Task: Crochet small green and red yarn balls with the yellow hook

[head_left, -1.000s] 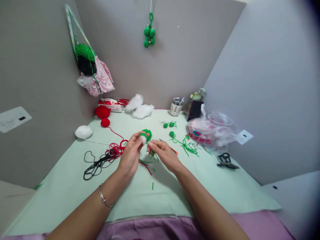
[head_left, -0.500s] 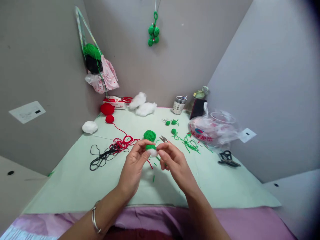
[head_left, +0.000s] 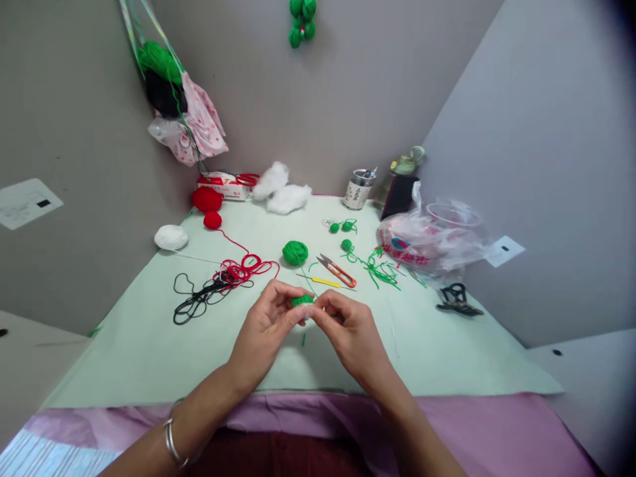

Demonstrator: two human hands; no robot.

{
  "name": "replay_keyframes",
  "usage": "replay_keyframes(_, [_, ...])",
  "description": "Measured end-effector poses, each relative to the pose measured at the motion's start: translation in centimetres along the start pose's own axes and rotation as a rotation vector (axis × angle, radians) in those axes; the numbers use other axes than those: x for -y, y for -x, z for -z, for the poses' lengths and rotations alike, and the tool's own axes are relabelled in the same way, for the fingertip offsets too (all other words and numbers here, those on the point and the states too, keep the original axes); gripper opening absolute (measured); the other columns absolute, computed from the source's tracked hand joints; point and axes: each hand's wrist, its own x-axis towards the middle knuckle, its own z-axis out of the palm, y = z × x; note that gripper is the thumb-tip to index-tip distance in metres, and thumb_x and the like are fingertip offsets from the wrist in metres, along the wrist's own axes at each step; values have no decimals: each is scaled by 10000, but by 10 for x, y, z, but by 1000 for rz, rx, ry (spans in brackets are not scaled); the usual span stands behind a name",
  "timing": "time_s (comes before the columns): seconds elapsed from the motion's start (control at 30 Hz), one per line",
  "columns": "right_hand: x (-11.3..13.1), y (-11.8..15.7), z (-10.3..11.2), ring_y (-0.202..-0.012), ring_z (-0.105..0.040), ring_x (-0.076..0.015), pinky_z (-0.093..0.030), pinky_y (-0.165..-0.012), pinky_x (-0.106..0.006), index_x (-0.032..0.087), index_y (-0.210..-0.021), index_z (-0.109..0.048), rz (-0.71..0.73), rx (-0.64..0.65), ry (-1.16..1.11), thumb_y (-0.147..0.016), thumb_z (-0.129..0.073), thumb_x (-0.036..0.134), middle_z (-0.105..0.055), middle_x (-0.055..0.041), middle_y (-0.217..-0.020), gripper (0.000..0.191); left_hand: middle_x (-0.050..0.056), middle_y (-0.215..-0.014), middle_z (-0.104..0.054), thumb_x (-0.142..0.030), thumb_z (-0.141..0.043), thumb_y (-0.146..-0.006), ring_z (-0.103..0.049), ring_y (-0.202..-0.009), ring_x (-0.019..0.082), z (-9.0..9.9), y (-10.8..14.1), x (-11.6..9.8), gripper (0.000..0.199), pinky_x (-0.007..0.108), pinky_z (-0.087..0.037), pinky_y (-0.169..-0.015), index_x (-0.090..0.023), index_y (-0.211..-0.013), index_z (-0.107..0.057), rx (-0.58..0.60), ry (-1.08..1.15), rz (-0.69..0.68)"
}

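Observation:
Between my two hands is a small green crocheted piece [head_left: 302, 301] with a bit of white stuffing at its near side. My left hand [head_left: 271, 324] pinches it from the left, thumb below and fingers above. From the right, my right hand [head_left: 348, 324] presses its thumb and fingertips against the white part. Just beyond my fingers lie a yellow-handled crochet hook [head_left: 325, 283] and orange thread snips [head_left: 338, 270]. A ball of green yarn [head_left: 295, 253] rests behind them, its strand running toward my hands.
Tangled red yarn [head_left: 248, 268] and black cord [head_left: 199, 301] lie to the left. White stuffing [head_left: 288, 199] sits at the back. On the right are green yarn scraps [head_left: 381, 273], a plastic bag [head_left: 427, 242] and a black claw clip [head_left: 457, 301]. A can [head_left: 358, 190] stands at the back.
The white stuffing on the green piece shows less now, and my right fingers have closed in against it. The snips and hook are uncovered. The view has tilted slightly down.

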Motion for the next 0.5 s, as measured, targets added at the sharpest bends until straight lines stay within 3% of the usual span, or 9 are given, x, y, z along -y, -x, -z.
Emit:
replay_keyframes(0.13, [13,11,-2,-589,-401,-97,-303,-569,-243,197,-755,-589,71,63,40,-993,-573,303,-483,54,-641,261,45,-1045,-673,-195,-648,-980,-670,-972,165,4,-3,15,72,308,-552,-850,-220,-1016,-590,-26,-106,-225])
replay_keyframes(0.27, [18,15,-10,-611,-407,-100,-314,-581,-243,198,-820,-595,66,3,-91,-997,-557,295,-488,48,-679,205,45,-1060,-650,-132,-585,-1005,-660,-1029,165,7,-6,19,119,307,-551,-860,-238,-1056,-571,-43,-216,-439])
replay_keyframes(0.4, [6,7,-17,-508,-285,-95,-229,-493,-248,204,-796,-610,-167,120,-464,-950,-622,453,-331,94,-543,293,49,-1116,-645,-96,-566,-1014,-661,-1002,142,5,-3,20,170,259,-560,-769,-250,-1084,-554,-63,-155,-448])
replay_keyframes(0.5, [1,1,-20,-495,-242,-87,-190,-481,-254,196,-721,-617,-197,114,-477,-893,-684,454,-306,101,-511,317,52,-1157,-645,-117,-559,-1029,-665,-992,128,5,1,23,152,262,-559,-803,-253,-1094,-539,-70,-118,-407])
